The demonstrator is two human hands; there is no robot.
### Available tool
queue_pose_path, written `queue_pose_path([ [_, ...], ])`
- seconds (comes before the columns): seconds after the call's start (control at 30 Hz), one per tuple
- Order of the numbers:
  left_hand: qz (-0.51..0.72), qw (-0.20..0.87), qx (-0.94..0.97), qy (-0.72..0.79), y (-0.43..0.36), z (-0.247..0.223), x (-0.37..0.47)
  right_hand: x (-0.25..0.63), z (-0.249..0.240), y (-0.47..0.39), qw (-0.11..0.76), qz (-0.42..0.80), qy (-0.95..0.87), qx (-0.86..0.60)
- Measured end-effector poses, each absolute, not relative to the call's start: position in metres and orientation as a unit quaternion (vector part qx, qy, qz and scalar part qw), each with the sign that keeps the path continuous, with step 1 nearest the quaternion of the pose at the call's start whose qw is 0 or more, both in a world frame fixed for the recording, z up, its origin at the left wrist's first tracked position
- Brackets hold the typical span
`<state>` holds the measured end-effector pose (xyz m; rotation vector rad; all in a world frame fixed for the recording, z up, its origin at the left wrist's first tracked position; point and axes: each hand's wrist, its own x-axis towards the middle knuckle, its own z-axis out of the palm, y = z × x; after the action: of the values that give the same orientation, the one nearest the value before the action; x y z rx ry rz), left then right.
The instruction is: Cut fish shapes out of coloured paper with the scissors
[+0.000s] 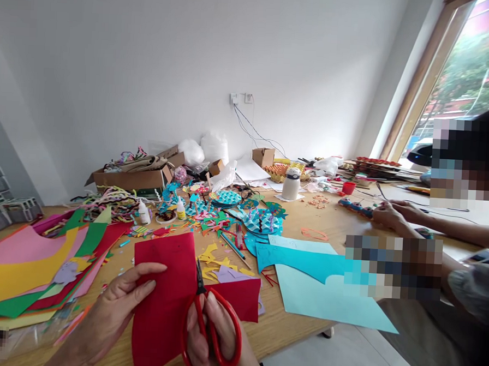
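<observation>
My left hand point(119, 294) pinches the left edge of a red paper sheet point(163, 288), thumb in front and index finger stretched across it. Through the handles of red-handled scissors point(200, 287) go the fingers of my right hand point(216, 329). The dark blades point up and away, at the sheet's right edge, slightly apart. Faint marks show near the top of the sheet. A second red paper piece point(240, 298) lies on the table behind the scissors, beside yellow paper scraps point(210, 257) and a lilac scrap point(228, 275).
Stacked coloured paper point(22, 264) lies on the left. Light blue sheets point(304, 290) overhang the table edge at right. Glue bottles point(143, 213), blue paper cutouts point(262, 222) and a cardboard box point(134, 177) stand or lie farther back. A co-worker's hands point(390, 215) hold a blue craft piece.
</observation>
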<state>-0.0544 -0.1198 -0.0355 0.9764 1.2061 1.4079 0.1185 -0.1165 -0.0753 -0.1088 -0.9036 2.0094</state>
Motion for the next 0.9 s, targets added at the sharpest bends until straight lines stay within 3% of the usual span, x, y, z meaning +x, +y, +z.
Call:
queue_pose_path([
  [0.5,0.541,0.585,0.373,0.476,-0.129,-0.03,-0.051,0.121,-0.073,-0.116,0.383,0.877,-0.289,-0.01],
  [0.9,0.531,0.541,0.426,0.494,-0.128,-0.039,-0.057,0.111,-0.074,-0.119,0.467,0.827,-0.31,-0.045],
])
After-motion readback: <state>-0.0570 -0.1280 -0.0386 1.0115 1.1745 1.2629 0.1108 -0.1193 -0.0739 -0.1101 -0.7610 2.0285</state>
